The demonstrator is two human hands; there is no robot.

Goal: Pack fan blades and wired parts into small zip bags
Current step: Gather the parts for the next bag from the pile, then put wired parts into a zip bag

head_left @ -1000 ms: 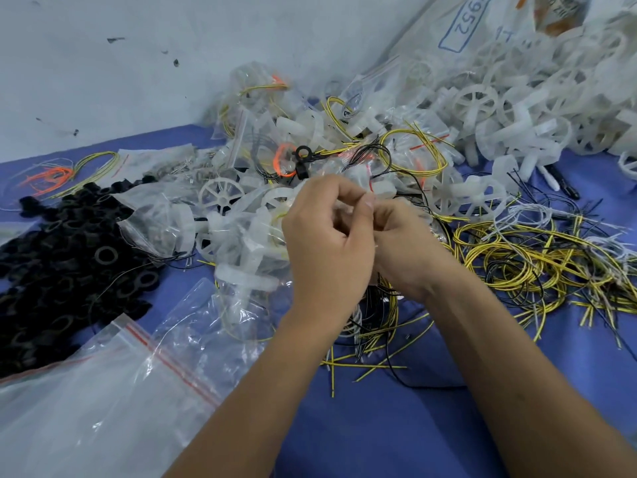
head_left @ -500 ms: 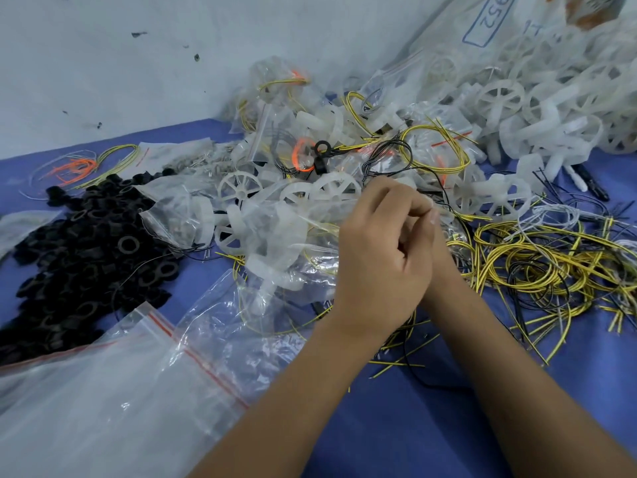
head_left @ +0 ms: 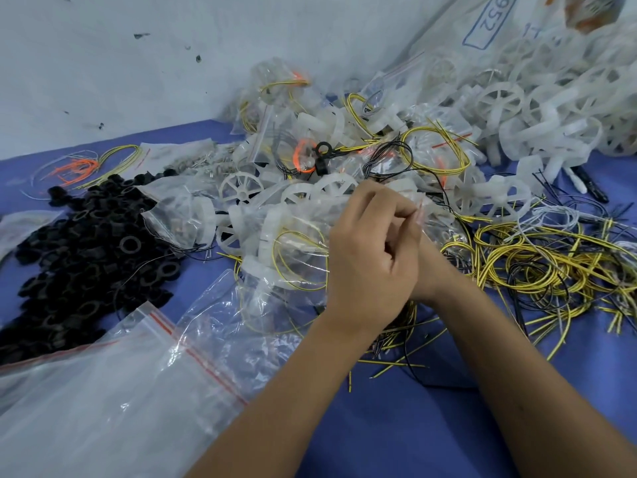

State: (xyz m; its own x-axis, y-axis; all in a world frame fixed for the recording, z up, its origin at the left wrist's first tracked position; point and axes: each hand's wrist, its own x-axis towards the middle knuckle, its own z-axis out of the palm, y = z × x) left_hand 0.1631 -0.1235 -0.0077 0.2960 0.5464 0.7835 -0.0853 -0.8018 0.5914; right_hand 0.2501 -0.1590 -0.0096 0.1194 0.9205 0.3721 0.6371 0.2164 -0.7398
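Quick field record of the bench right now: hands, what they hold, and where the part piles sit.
left hand: fingers curled, pinching the top of a small zip bag
right hand: mostly hidden behind the left; grip unclear
black rings: heap at left
yellow wires: tangle at right
white fan blades: pile at far right
filled bags: heap at centre
empty zip bags: near left

text: "1952" in a blue box, partly cut off | on: large white bag (head_left: 462, 36) | top right
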